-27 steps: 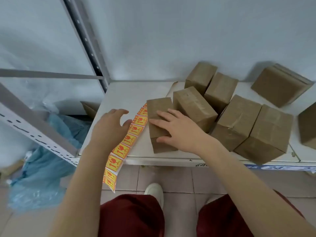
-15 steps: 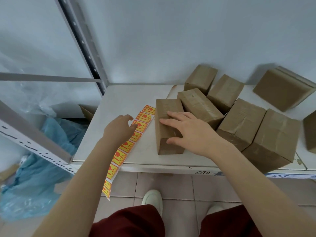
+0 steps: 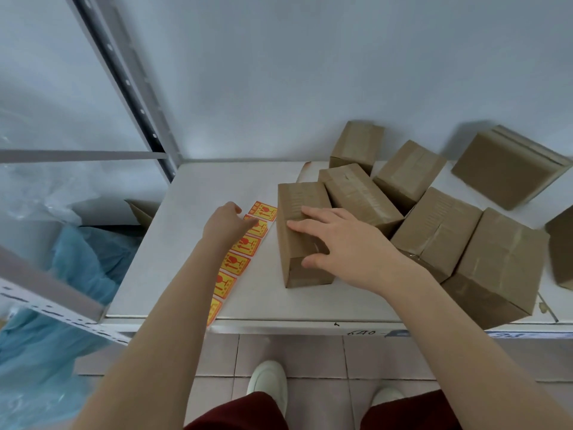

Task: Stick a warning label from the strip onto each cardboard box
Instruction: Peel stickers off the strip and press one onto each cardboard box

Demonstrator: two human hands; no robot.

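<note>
Strip of warning labels (image 3: 240,263) lay flat on the white shelf (image 3: 192,243), running diagonally from its far end just left of the nearest cardboard box (image 3: 299,198) back toward the shelf's front edge, where its near end hung over the lip. Labels were yellow with red-orange print; six or so were visible, and the left forearm hid part of the lower run. Left hand (image 3: 224,224) rested on the strip near its far end, back of the hand up, fingers bent down, one digit reaching across the second label from the end. Could not tell whether it pinched a label or only pressed on the strip. Right hand (image 3: 344,243) lay on top of the nearest box, fingers straight and spread flat over the taped top face, thumb at the top's near edge, above the end face (pressing down, not gripping). That box stood apart from the strip by a narrow gap of bare shelf, long axis pointing away from the person; no label was visible on its top. Behind it and to its right the other boxes (image 3: 434,231) sat crowded together, some tilted, one touching its far right corner. A flatter box (image 3: 508,169) leaned near the wall, well apart from both hands.
</note>
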